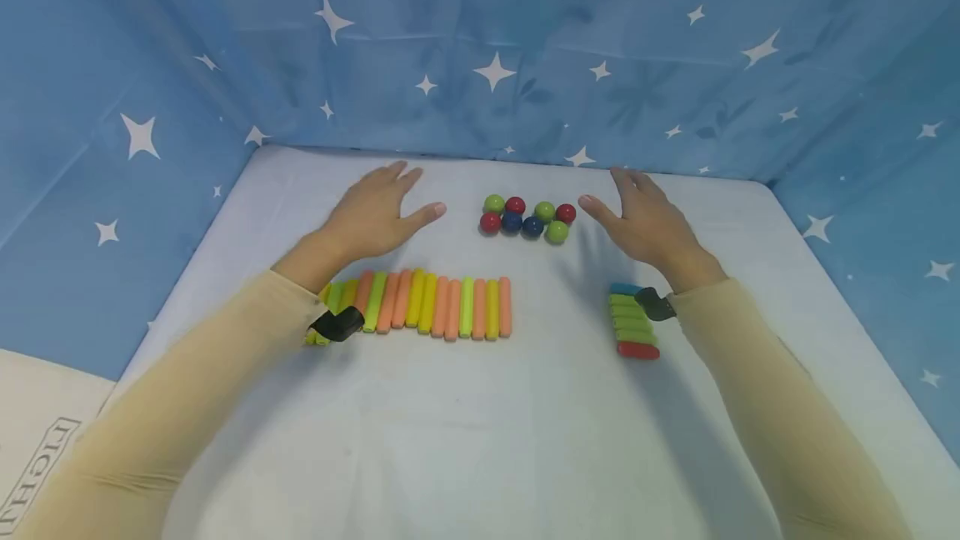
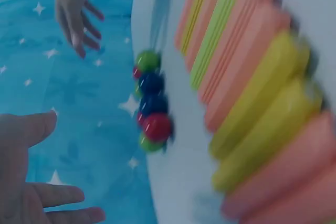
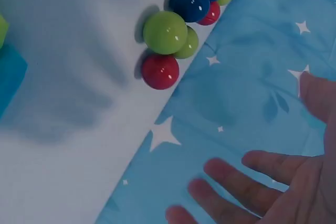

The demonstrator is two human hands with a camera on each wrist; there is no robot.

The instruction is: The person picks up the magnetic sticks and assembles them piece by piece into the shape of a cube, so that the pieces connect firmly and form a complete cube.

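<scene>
Both hands hover open, palms down, over the white table point(image 1: 480, 423). My left hand point(image 1: 378, 208) is left of a cluster of several green, red and blue balls point(image 1: 527, 218), and my right hand point(image 1: 647, 219) is right of it. Neither touches anything. The left wrist view shows the left hand point(image 2: 31, 182) with fingers spread, the balls point(image 2: 150, 106) beyond, and the right hand point(image 2: 75, 14) far off. In the right wrist view the right hand point(image 3: 273, 182) has straight fingers, with the balls point(image 3: 178, 30) up left.
A row of several orange, yellow and green sticks point(image 1: 427, 305) lies under my left forearm. A short stack of green sticks with a red and a blue one point(image 1: 632, 322) lies by my right wrist. Blue star-print cloth point(image 1: 480, 48) walls the table.
</scene>
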